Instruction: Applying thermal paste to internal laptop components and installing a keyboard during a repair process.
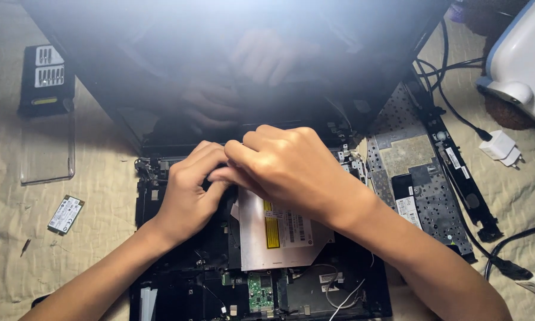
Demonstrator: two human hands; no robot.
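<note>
The silver optical drive point(279, 232) lies flat in the opened laptop base point(178, 291), long axis across me, just under my right hand point(291, 169). My left hand point(190, 190) meets it at the drive's far-left corner; both sets of fingers curl pinched together (on what, I cannot tell).

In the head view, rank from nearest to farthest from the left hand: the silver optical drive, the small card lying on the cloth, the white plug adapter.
From the left hand:
1. Silver optical drive, just to its right inside the opened laptop.
2. Small card, out on the cloth to its left.
3. White plug adapter, far right, beyond the detached keyboard panel.
</note>
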